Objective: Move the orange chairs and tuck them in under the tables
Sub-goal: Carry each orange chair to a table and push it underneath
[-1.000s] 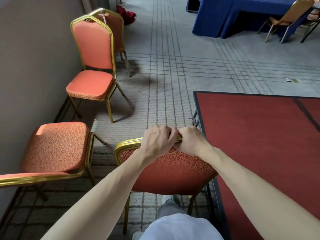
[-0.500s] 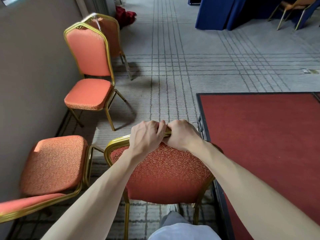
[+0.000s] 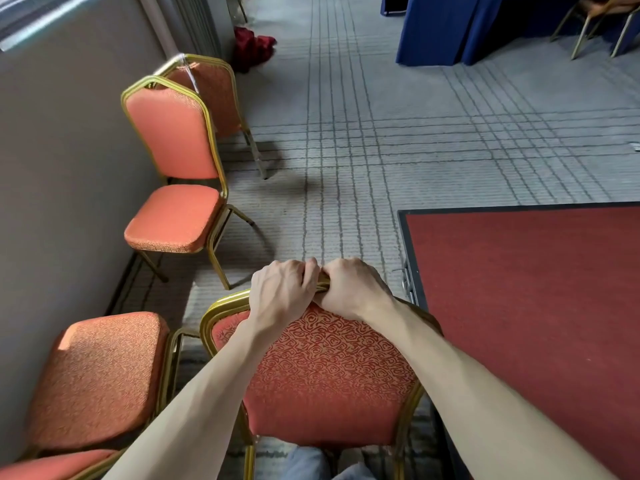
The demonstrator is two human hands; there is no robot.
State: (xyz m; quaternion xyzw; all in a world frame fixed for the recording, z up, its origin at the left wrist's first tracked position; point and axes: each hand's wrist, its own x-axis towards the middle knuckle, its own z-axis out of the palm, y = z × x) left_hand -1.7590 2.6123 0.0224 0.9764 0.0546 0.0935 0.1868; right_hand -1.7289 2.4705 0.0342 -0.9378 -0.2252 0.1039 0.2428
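Note:
An orange patterned chair (image 3: 325, 372) with a gold frame stands right in front of me, its back toward me. My left hand (image 3: 282, 292) and my right hand (image 3: 353, 289) grip the top rail of its backrest side by side, knuckles touching. Its right side is next to the edge of a red-topped table (image 3: 519, 289). Its seat and legs are mostly hidden behind the backrest.
Against the grey wall on the left stand another orange chair (image 3: 173, 188), one more behind it (image 3: 211, 95), and a third (image 3: 93, 379) at lower left. A blue-skirted table (image 3: 450, 29) with chairs is far right. A red cloth (image 3: 252, 46) lies on the carpet.
The chair in my hands has shifted a little forward and left along the table edge, and my view has moved forward with it. Both hands keep the same grip.

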